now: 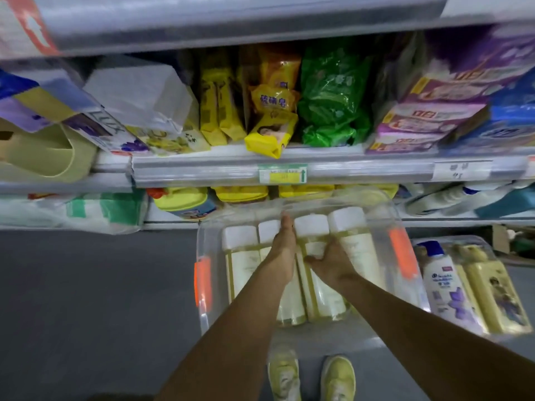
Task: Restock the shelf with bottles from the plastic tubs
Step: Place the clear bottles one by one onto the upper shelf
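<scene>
Clear tub (202, 247), centre of frame, on the grey floor (86, 285) before the shelf (231, 172): holds four pale bottles (241, 256) with white caps, lying side by side.

My left hand (282, 244): fingers straight, slid down between the second and third bottle.

My right hand (330, 263): fingers curled round the third bottle (314, 230) at its middle.

Second tub (417, 244), lower right: a white bottle with blue cap (443, 279), yellow bottles (492, 293) beside it.

Shelf, upper frame: yellow packs (220, 111), green bags (330, 96).

My shoes (312, 377), bottom centre.
</scene>
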Available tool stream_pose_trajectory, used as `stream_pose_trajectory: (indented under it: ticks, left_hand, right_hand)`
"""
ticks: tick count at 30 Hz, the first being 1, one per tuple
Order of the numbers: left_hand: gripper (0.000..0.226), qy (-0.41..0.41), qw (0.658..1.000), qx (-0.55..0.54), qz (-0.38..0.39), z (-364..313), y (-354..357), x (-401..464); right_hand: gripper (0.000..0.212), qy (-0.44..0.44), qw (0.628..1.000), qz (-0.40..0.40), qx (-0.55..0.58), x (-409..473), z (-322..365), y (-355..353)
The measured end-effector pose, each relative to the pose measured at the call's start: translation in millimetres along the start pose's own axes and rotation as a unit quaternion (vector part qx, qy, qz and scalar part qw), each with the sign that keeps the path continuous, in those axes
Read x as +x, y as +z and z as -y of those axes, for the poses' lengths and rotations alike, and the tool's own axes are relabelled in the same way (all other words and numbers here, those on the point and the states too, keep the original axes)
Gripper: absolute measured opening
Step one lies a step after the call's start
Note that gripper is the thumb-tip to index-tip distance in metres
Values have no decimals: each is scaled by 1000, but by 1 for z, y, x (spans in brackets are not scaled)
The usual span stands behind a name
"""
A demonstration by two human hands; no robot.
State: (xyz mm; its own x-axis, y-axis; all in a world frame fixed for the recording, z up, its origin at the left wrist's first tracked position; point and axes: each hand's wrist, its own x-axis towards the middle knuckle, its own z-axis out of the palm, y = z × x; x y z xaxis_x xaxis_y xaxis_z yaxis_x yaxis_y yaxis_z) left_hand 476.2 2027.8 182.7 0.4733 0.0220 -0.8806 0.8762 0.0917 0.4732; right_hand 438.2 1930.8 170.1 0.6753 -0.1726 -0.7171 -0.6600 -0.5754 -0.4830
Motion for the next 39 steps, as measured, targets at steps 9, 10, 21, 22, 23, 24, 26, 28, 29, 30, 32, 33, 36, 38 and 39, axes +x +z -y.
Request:
stream_pose_trajectory:
  ticks: [9, 10, 21, 22, 23, 24, 26, 28, 29, 30, 32, 33, 36, 38, 39]
  left_hand:
    - [77, -2, 997, -58, 42, 0, -4, 3]
    - [76, -1, 997, -65, 46, 1, -6, 2]
    - [71, -15, 995, -65, 79, 30, -19, -31]
    - [71, -21, 995, -53, 78, 35, -17, -36]
    - [71, -26, 996, -45, 71, 40, -15, -41]
    - [70, -30, 996, -38, 68, 43, -14, -46]
    - [63, -31, 998, -11, 60, 43, -15, -59]
    - [57, -12, 999, 20, 50, 38, -18, -77]
    - [59, 4, 998, 36, 52, 34, -21, -88]
    - [67, 25, 996, 61, 59, 31, -23, -98]
    - [85, 94, 986, 121, 66, 23, -27, -116]
    - [82, 131, 980, 135, 69, 18, -28, -129]
    - [84, 178, 969, 153, 75, 3, -32, -162]
    - [94, 191, 967, 154, 65, -7, -35, -185]
    - [89, 189, 970, 142, 61, -13, -37, -199]
  right_hand:
    - [109, 27, 999, -37, -22, 10, 0, 20]
    - [106, 28, 998, -45, -22, 9, 0, 20]
    - [111, -42, 997, -46, 51, -26, -1, -8]
    - [107, -52, 996, -49, 51, -30, 0, -13]
    - [103, -60, 995, -52, 55, -33, 2, -16]
    - [98, -64, 994, -56, 66, -35, 4, -20]
    - [91, -56, 991, -62, 101, -42, 10, -29]
    - [87, -35, 985, -65, 156, -51, 19, -38]
    - [86, -28, 981, -66, 180, -55, 24, -43]
    - [85, -24, 977, -65, 202, -61, 31, -48]
    - [83, -22, 970, -64, 233, -74, 47, -60]
    - [83, -25, 968, -70, 241, -82, 56, -66]
    - [83, -26, 965, -68, 252, -105, 81, -82]
    - [90, -31, 969, -50, 242, -124, 99, -94]
    - [89, -37, 969, -42, 241, -132, 106, -101]
